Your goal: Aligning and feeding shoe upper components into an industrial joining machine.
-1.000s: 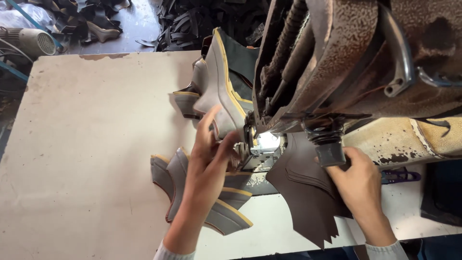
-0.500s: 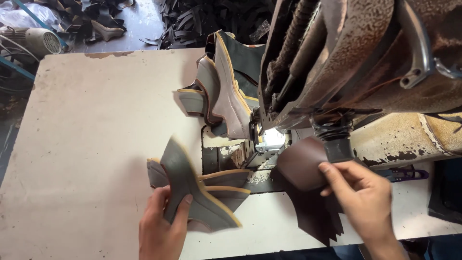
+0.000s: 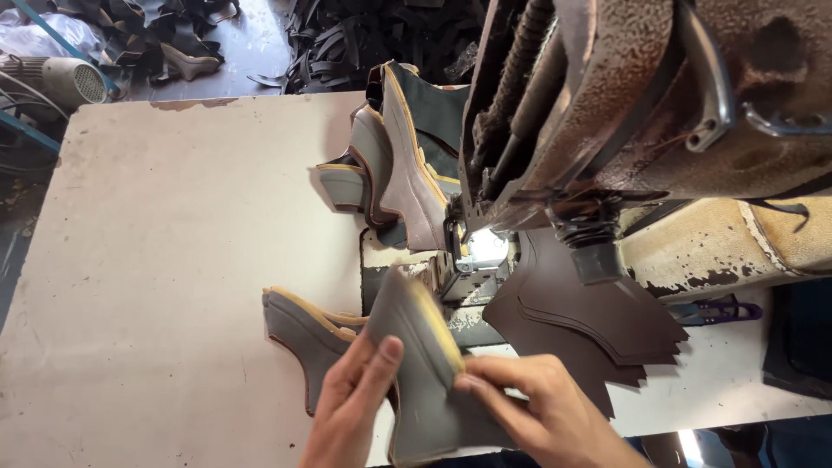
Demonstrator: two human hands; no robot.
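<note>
Both my hands hold one grey shoe-upper piece with a yellow edge (image 3: pixel 416 364), lifted off the table in front of the sewing machine (image 3: pixel 607 113). My left hand (image 3: pixel 351 403) grips its left side, thumb on top. My right hand (image 3: pixel 537 412) pinches its right edge. Under the piece lies a small stack of similar grey pieces (image 3: pixel 299 334). The machine's lit needle area (image 3: pixel 485 247) is just beyond the held piece.
A pile of sewn grey and dark pieces (image 3: pixel 390 173) stands behind the needle. Dark brown leather pieces (image 3: pixel 589 325) lie stacked right of the needle. Purple snips (image 3: pixel 719 310) rest under the machine arm. The pale table (image 3: pixel 173 243) extends left; scraps and a motor (image 3: pixel 74 78) lie on the floor.
My right hand left the brown leather stack and joined the left hand on a grey piece. That piece has been lifted off the stack toward the needle.
</note>
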